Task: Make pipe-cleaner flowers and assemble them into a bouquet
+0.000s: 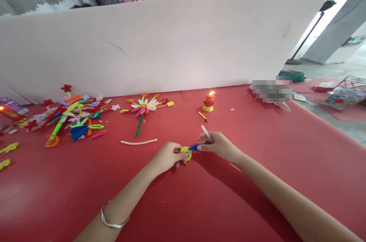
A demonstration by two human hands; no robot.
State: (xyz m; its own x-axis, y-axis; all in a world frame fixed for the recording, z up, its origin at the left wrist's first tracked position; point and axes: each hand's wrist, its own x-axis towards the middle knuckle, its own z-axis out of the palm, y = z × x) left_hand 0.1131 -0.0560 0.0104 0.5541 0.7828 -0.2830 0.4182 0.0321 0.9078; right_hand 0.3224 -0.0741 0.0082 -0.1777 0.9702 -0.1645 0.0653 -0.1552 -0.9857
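My left hand (170,157) pinches a small yellow round coil (186,153), which looks like rolled pipe cleaner. In my right hand (219,146) is a translucent white stick (207,134), like a glue stick, slanting up from the fingers. The same hand's fingertips grip a blue pointed piece (194,147), whose tip touches or overlaps the coil's upper right edge; its exact kind is unclear. Beyond my hands lie a white fuzzy pipe cleaner (138,142) and a pipe-cleaner flower (143,106) with a green stem.
A lit red candle (209,99) on a gold base stands at the back, with a short yellow stick (203,116) before it. Colourful pipe-cleaner pieces (77,114) pile up at left, near another lit candle (11,115). A white panel (171,47) borders the red table (243,204).
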